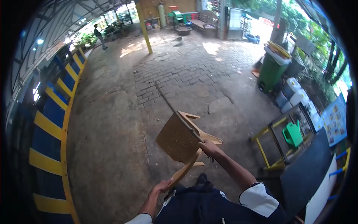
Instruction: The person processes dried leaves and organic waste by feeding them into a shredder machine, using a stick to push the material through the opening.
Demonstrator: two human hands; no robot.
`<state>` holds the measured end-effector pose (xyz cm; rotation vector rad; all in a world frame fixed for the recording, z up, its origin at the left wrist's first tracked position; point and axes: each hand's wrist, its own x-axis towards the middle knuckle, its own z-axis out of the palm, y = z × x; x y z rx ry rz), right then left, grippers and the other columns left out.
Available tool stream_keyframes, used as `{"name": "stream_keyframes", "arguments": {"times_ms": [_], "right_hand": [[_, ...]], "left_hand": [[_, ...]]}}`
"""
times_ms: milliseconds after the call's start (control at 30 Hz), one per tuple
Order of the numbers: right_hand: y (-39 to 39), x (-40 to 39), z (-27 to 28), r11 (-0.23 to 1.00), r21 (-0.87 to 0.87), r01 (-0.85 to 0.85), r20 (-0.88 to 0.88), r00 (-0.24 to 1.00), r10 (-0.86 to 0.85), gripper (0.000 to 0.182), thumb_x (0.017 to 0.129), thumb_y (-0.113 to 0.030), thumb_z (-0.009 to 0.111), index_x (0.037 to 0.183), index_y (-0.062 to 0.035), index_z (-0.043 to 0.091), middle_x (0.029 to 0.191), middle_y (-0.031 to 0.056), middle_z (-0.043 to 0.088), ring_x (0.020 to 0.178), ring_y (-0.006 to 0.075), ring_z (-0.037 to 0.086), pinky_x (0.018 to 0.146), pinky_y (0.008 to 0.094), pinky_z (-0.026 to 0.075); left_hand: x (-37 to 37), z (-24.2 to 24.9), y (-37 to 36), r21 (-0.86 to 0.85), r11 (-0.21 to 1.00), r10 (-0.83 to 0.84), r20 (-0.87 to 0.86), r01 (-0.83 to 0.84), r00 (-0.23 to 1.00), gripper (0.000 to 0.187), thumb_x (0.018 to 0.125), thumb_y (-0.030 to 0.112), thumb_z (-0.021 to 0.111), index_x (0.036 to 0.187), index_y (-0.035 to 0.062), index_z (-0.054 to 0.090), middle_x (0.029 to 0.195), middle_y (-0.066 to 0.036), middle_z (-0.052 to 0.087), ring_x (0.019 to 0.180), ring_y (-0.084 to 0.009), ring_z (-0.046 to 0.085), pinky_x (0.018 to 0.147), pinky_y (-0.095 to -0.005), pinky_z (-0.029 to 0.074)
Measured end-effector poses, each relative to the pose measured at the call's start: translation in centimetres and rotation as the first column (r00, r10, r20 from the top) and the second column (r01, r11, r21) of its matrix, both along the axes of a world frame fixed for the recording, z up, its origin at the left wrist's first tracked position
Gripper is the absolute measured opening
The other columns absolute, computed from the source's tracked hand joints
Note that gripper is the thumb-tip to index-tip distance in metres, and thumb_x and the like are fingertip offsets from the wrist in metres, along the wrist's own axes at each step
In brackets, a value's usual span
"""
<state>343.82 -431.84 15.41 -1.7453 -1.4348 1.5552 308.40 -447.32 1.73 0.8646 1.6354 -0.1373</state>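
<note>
Gripping one wooden chair (pixel 179 140) by leg: left hand (pixel 163 185); right hand (pixel 209 148) clasping one thin rod (pixel 175 110).

both my hands are out in front. left hand (pixel 161 185) is low and close to my body, fingers curled shut. right hand (pixel 209 148) reaches further out, arm nearly straight, fist closed tight.

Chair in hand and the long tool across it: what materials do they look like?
Chair: looks like wood, with pale tan unpainted slats and a speckled board seat, possibly particleboard. Tool in the right hand: a thin, dark, straight strip, probably metal; too small to confirm. The left hand grips a chair leg.
</note>
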Motion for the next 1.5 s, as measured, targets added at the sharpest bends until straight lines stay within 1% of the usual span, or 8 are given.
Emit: {"name": "stream_keyframes", "arguments": {"times_ms": [233, 400, 567, 833, 967, 1100, 1267, 1500], "right_hand": [[13.4, -0.5, 5.1, 0.963, 0.145, -0.227, -0.120, 0.962, 0.245, 0.029, 0.087, -0.033, 0.058, 0.078, -0.0059, 0.058, 0.062, -0.0004, 0.050, 0.053, 0.0111, 0.051, 0.049, 0.0303, 0.041], [24.0, -1.8, 2.5, 0.980, 0.114, -0.162, -0.147, 0.973, 0.178, 0.029, 0.087, -0.033, 0.059, 0.079, -0.0056, 0.057, 0.065, -0.0002, 0.052, 0.055, 0.0108, 0.051, 0.051, 0.0297, 0.043], [38.6, -2.4, 2.5, 0.988, 0.099, -0.121, -0.084, 0.988, 0.130, 0.031, 0.088, -0.034, 0.059, 0.082, -0.0039, 0.059, 0.065, 0.0007, 0.053, 0.056, 0.0102, 0.051, 0.051, 0.0298, 0.043], [58.9, -0.5, 7.0, 0.985, 0.056, 0.165, -0.134, 0.979, -0.156, 0.024, 0.089, -0.028, 0.057, 0.089, -0.0048, 0.059, 0.065, -0.0030, 0.047, 0.053, 0.0076, 0.043, 0.048, 0.0275, 0.034], [69.2, 3.0, 6.7, 0.940, 0.100, 0.327, -0.143, 0.939, -0.312, 0.024, 0.085, -0.028, 0.059, 0.078, -0.0053, 0.057, 0.064, -0.0034, 0.047, 0.054, 0.0087, 0.043, 0.050, 0.0298, 0.033], [80.3, 6.8, 7.4, 0.910, 0.087, 0.405, -0.128, 0.911, -0.393, 0.018, 0.089, -0.027, 0.061, 0.084, -0.0110, 0.055, 0.060, -0.0053, 0.043, 0.048, 0.0072, 0.041, 0.044, 0.0262, 0.032], [95.2, 11.9, 7.7, 0.885, 0.042, 0.464, -0.203, 0.871, -0.447, 0.018, 0.090, -0.027, 0.060, 0.084, -0.0121, 0.052, 0.058, -0.0062, 0.040, 0.045, 0.0066, 0.039, 0.042, 0.0261, 0.030], [115.7, 14.0, 10.1, 0.900, 0.008, 0.436, -0.161, 0.889, -0.429, 0.018, 0.091, -0.027, 0.060, 0.086, -0.0125, 0.050, 0.058, -0.0069, 0.039, 0.043, 0.0063, 0.037, 0.041, 0.0265, 0.027]], "left_hand": [[2.9, -1.7, 5.5, 0.237, 0.943, 0.135, 0.372, -0.235, 0.918, 0.054, 0.106, 0.049, 0.044, 0.118, 0.0031, 0.069, 0.099, -0.003, 0.069, 0.084, -0.0170, 0.063, 0.076, -0.0292, 0.049], [4.0, -3.0, 15.8, 0.171, 0.977, 0.076, 0.279, -0.127, 0.957, 0.052, 0.109, 0.046, 0.039, 0.117, 0.0036, 0.067, 0.108, -0.005, 0.068, 0.097, -0.0177, 0.063, 0.085, -0.0284, 0.048], [1.2, -5.3, 32.5, 0.311, 0.936, 0.045, 0.366, -0.167, 0.930, 0.050, 0.108, 0.047, 0.039, 0.111, 0.0070, 0.069, 0.094, -0.008, 0.070, 0.083, -0.0188, 0.064, 0.077, -0.0321, 0.050], [3.3, 2.3, 61.5, 0.045, 0.992, -0.123, 0.257, 0.115, 0.959, 0.060, 0.102, 0.057, 0.042, 0.108, 0.0058, 0.074, 0.091, -0.007, 0.070, 0.084, -0.0166, 0.063, 0.076, -0.0342, 0.049], [6.3, -3.8, 73.1, 0.097, 0.994, 0.010, 0.375, -0.050, 0.927, 0.073, 0.096, 0.067, 0.048, 0.119, 0.0017, 0.072, 0.102, -0.010, 0.071, 0.093, -0.0185, 0.064, 0.081, -0.0338, 0.050], [10.5, 0.6, 87.2, 0.003, 0.997, 0.070, 0.474, -0.081, 0.878, 0.073, 0.092, 0.071, 0.052, 0.118, 0.0066, 0.074, 0.105, -0.011, 0.072, 0.091, -0.0211, 0.066, 0.081, -0.0364, 0.051], [14.7, -0.2, 104.4, 0.011, 0.965, -0.254, 0.302, 0.263, 0.919, 0.076, 0.087, 0.075, 0.056, 0.104, 0.0034, 0.075, 0.085, -0.004, 0.068, 0.074, -0.0153, 0.058, 0.071, -0.0329, 0.047], [16.0, -1.8, 122.0, -0.091, 0.991, -0.062, 0.367, 0.102, 0.928, 0.092, 0.076, 0.085, 0.060, 0.105, -0.0008, 0.076, 0.098, -0.012, 0.071, 0.089, -0.0229, 0.066, 0.079, -0.0363, 0.050]]}}
